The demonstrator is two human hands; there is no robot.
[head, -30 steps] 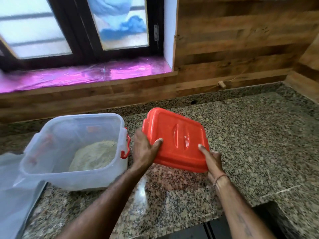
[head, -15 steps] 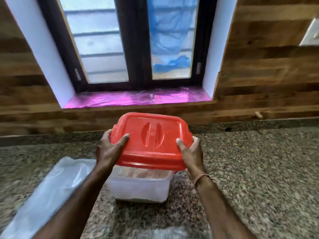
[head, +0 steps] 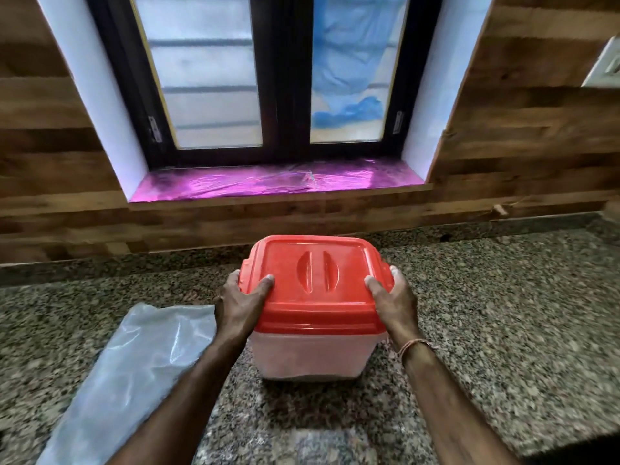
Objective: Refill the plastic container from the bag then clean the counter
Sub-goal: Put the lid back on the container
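Note:
A clear plastic container [head: 312,355] stands on the granite counter [head: 486,330] in the middle of the head view. Its red lid [head: 315,280] sits on top of it. My left hand [head: 241,303] grips the lid's left edge, thumb on top and fingers down the side. My right hand [head: 394,300] grips the right edge the same way. The container's contents are hidden by the lid and the cloudy walls. An empty-looking clear plastic bag [head: 131,374] lies flat on the counter to the left, touching my left forearm.
A wooden wall [head: 523,156] runs behind the counter, with a window [head: 275,78] and a sill covered in pink foil [head: 261,182]. A white switch plate [head: 604,65] is at the upper right. Bare granite stretches to the right of the container.
The red lid went from being held over the counter at the right, to above the container, to resting on it. My head has turned to face the window.

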